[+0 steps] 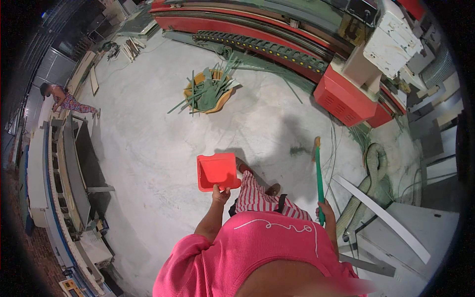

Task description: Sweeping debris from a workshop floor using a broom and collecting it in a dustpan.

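Note:
My left hand (221, 194) is closed on the near edge of a red dustpan (217, 168), which I hold out in front of me above the floor. On my right side, my right hand (325, 212) grips the green handle of a broom (319, 173). The broom's yellowish-brown head (317, 142) points away from me, near a patch of dark green dust (298, 150) on the floor. Whether the bristles touch the floor I cannot tell.
Ahead stands a yellow tub (222, 101) heaped with green strips and scraps. A long red machine (346, 96) spans the far side. To the right lie a ribbed hose (366, 183) and a white strip (386, 218). Another person (64, 99) bends over at the far left, beyond a long bench (52, 183).

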`<state>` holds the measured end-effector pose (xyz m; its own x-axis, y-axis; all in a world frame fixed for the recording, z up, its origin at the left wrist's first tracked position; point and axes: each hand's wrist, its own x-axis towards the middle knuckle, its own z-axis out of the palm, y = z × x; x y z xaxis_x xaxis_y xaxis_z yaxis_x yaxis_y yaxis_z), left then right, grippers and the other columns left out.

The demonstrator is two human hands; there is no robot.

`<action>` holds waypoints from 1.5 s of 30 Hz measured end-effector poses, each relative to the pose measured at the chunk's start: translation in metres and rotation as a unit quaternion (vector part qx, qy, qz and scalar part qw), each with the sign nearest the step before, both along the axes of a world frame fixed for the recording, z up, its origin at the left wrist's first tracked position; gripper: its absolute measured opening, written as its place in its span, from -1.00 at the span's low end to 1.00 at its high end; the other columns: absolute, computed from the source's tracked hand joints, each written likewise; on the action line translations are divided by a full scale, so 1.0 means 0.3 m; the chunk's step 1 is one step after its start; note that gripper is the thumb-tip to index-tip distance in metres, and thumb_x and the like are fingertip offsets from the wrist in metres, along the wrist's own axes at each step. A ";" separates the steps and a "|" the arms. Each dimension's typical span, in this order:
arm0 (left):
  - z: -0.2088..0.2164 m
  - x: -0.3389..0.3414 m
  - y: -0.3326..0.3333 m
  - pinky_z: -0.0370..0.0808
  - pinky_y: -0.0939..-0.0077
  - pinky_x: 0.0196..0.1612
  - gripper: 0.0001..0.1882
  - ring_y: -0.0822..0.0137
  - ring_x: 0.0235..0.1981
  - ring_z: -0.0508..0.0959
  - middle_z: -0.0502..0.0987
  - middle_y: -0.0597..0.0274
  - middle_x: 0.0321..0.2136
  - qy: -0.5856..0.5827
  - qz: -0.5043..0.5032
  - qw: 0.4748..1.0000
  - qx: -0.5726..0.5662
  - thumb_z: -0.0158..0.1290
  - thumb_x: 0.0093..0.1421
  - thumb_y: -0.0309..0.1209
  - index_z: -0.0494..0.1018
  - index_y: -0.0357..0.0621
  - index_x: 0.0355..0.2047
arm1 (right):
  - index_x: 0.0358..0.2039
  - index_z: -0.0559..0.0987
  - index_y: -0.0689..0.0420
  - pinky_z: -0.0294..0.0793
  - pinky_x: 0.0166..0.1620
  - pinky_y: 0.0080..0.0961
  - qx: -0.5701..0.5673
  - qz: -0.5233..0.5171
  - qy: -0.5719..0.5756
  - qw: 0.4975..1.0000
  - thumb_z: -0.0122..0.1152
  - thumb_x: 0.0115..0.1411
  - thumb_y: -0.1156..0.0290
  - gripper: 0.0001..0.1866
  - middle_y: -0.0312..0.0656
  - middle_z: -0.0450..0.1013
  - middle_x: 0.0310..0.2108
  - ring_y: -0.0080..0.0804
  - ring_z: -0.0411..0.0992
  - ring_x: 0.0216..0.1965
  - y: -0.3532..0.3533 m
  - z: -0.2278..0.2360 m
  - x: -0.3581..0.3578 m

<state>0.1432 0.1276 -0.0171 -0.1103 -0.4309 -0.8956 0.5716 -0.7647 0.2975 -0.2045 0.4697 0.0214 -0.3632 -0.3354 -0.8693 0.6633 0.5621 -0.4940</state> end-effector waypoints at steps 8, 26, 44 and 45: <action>0.005 -0.054 -0.065 0.37 0.55 -0.61 -0.60 0.28 -0.55 0.39 0.34 0.09 -0.50 0.033 -0.038 0.999 -0.016 -0.05 -0.11 -0.11 0.22 -0.12 -0.36 | -0.33 0.11 0.03 0.25 -0.77 -0.49 0.050 0.064 -0.052 0.995 -0.09 -0.02 0.39 -0.75 -0.20 0.20 -0.78 -0.43 0.21 -0.81 -0.023 -0.104 -0.010; 0.017 -0.251 -0.395 0.40 0.46 -0.56 -0.69 0.20 -0.56 0.40 0.31 0.07 -0.57 0.026 -0.103 0.994 -0.003 -0.10 -0.12 -0.18 0.21 -0.13 -0.45 | -0.29 0.19 0.11 0.23 -0.70 -0.57 0.020 -0.023 0.024 0.999 -0.07 -0.06 0.45 -0.73 -0.30 0.18 -0.66 -0.51 0.20 -0.73 -0.056 0.064 0.158; 0.065 -0.366 -0.914 0.31 0.52 -0.58 -0.61 0.30 -0.69 0.29 0.30 0.08 -0.65 0.089 -0.245 0.964 -0.055 -0.17 -0.06 -0.10 0.21 -0.21 -0.43 | -0.24 0.18 0.11 0.22 -0.73 -0.61 -0.045 -0.018 0.070 0.996 -0.05 -0.06 0.37 -0.66 -0.32 0.17 -0.68 -0.55 0.19 -0.74 -0.526 0.120 0.173; 0.056 -0.346 -0.936 0.31 0.52 -0.58 -0.60 0.30 -0.68 0.30 0.31 0.07 -0.63 0.096 -0.245 0.962 -0.077 -0.17 -0.05 -0.09 0.21 -0.21 -0.41 | -0.24 0.18 0.11 0.22 -0.73 -0.61 -0.049 -0.013 0.069 0.996 -0.04 -0.06 0.37 -0.66 -0.32 0.17 -0.68 -0.55 0.19 -0.74 -0.561 0.133 0.180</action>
<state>0.0395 -0.1530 -0.0003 -0.4907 -0.4115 -0.7680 0.2100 -0.9113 0.3541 -0.1505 0.3012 0.0614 -0.4862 -0.4044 -0.7747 0.6000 0.4900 -0.6324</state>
